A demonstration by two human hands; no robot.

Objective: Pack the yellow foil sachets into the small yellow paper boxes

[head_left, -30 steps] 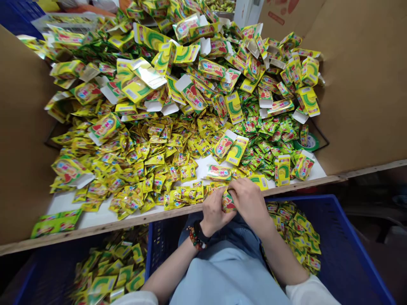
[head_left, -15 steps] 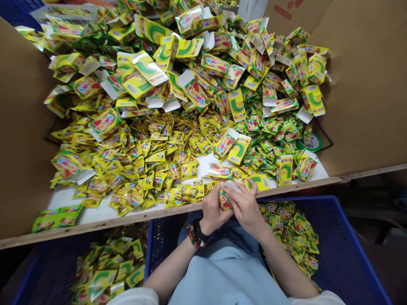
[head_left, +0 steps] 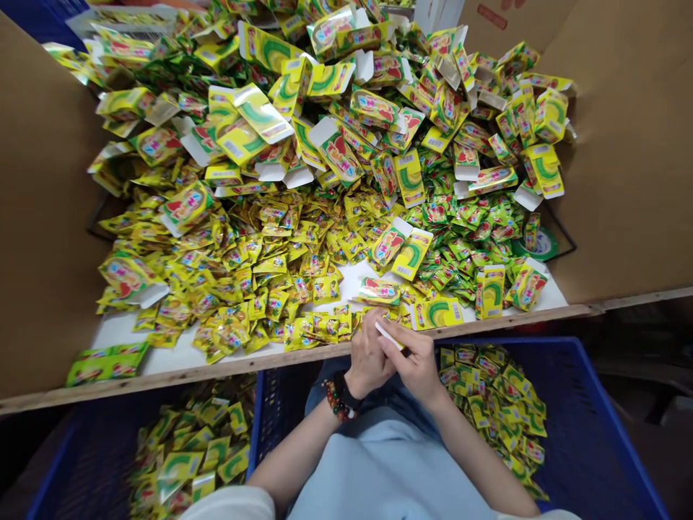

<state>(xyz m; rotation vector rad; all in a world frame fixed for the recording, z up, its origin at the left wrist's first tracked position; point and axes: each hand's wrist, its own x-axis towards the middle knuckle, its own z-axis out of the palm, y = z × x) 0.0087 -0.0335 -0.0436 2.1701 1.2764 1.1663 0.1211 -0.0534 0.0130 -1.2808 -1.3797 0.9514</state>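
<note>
White-edged box (head_left: 390, 336), pinched tight by left hand (head_left: 369, 361) and right hand (head_left: 418, 362); blue crate (head_left: 582, 426) holds packs (head_left: 490, 393). Unclosed boxes (head_left: 340, 153) heap the worktop (head_left: 354, 280).

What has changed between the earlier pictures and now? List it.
The right hand has drawn back toward the body, uncovering more of the flat carton at the table edge. The held carton has turned: its printed front is now hidden, a white part showing. The left hand still holds it too; nothing was let go. The heaped cartons and sachets look unchanged.
</note>
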